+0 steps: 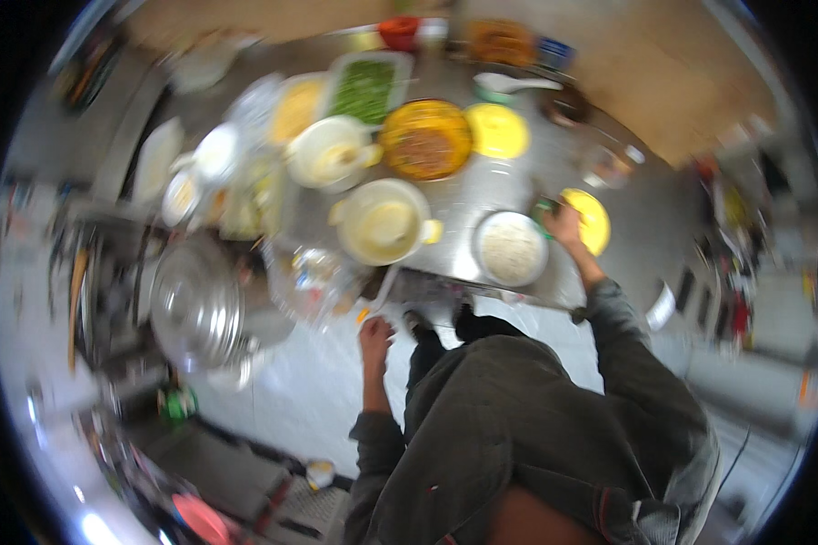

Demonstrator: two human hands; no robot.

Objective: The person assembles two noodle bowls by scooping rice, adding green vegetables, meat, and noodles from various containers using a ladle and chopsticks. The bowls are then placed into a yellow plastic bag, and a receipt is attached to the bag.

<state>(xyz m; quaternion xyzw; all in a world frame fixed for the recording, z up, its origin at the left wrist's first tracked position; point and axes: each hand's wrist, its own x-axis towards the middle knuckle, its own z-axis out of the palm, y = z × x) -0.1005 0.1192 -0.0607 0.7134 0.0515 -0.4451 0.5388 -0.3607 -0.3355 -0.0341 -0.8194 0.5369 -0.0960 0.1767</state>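
My right hand (565, 224) reaches over the steel table, its fingers round a small dark green object (543, 213), blurred and partly hidden. It is between a white bowl of pale grains or flour (511, 250) and a round yellow lid (592, 223). My left hand (375, 338) hangs before the table's front edge with its fingers curled. Just above it show a small orange piece (364, 315) and a pale strip (387, 285); whether the hand holds either is unclear. A cream pot with yellow handles (364, 243) stands at the table edge.
Another cream pot (306, 168), an amber bowl of brown food (427, 173) and a second yellow lid (515, 132) stand farther back. Behind them is a tray of chopped greens (391, 95). A clear plastic bag (286, 295) hangs at the edge, beside a large metal pot (186, 313).
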